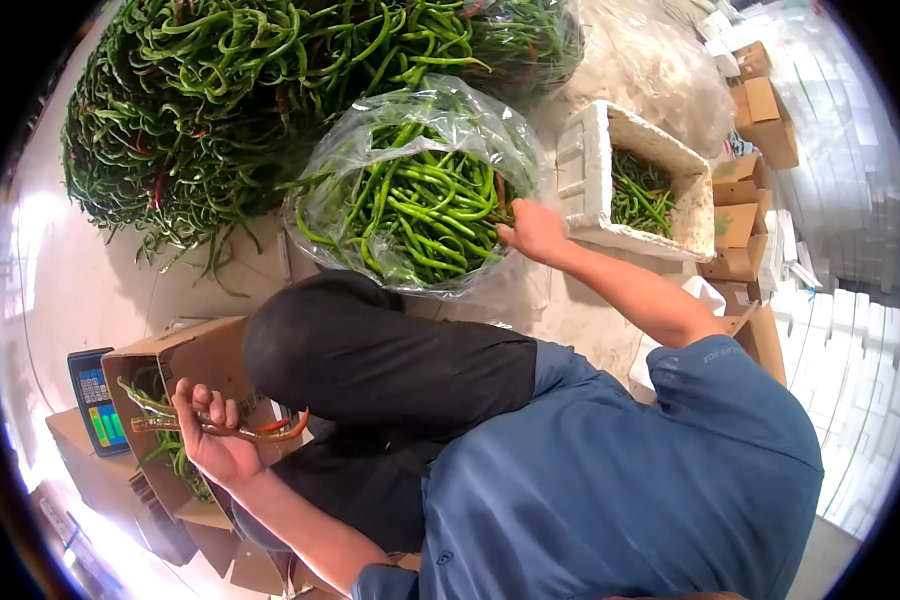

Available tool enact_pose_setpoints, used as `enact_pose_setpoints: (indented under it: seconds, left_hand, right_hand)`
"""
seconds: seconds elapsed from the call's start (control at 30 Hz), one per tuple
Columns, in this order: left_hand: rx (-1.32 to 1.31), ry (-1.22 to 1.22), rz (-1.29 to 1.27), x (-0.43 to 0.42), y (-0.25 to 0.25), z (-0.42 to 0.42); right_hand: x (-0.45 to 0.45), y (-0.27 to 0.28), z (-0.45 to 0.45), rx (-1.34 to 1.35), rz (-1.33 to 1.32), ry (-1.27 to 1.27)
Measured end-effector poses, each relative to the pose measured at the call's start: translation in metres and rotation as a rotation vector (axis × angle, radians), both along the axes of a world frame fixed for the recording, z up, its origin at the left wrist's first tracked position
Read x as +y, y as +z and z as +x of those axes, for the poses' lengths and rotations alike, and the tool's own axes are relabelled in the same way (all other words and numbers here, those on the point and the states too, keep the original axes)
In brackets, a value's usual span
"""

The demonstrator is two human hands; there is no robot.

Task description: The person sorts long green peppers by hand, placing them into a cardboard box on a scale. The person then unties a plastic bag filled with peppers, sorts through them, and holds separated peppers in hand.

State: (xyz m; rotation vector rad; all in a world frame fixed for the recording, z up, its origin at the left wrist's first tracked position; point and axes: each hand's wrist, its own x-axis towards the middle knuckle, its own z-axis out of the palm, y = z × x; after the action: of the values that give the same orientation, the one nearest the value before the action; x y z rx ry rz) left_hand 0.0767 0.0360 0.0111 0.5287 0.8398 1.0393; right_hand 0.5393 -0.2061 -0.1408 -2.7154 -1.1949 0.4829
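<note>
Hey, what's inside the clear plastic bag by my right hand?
The clear plastic bag holds a heap of long green peppers, with your right hand at its edge. Only the upper peppers show; they cover whatever lies deeper, so that can't be seen.

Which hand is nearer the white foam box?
Right. The right hand is beside the foam box, at the bag of peppers; the left hand is farther, by the carton.

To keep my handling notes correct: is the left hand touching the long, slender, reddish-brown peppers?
Touching. The head view shows it: the left hand has its fingers curled around the long, slender, reddish-brown peppers, whose ends stick out on both sides.
</note>
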Motion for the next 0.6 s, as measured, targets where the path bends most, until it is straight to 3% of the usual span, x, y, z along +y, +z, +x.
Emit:
enact_pose_setpoints:
  seconds: [0.07, 0.17, 0.37, 0.4, 0.5, 0.6]
  left_hand:
    - [-0.004, -0.008, 0.006, -0.001, 0.000, 0.001]
    - [-0.005, -0.015, 0.010, -0.001, 0.001, 0.001]
    - [-0.011, -0.013, 0.026, -0.002, 0.003, 0.003]
    - [-0.024, -0.030, 0.033, -0.002, 0.002, 0.002]
    - [-0.041, -0.024, 0.023, -0.002, 0.001, 0.001]
    - [-0.026, -0.005, 0.021, -0.004, 0.001, -0.002]
  right_hand:
    - [0.002, -0.019, 0.013, 0.175, 0.003, -0.077]
    - [0.013, -0.006, 0.014, 0.183, -0.044, -0.057]
    - [0.021, 0.033, 0.028, -0.064, 0.181, 0.362]
    - [0.025, 0.040, 0.030, 0.007, 0.101, 0.385]
    - [0.028, 0.061, 0.015, 0.195, -0.111, 0.207]
    - [0.024, 0.076, 0.013, 0.329, -0.035, 0.103]
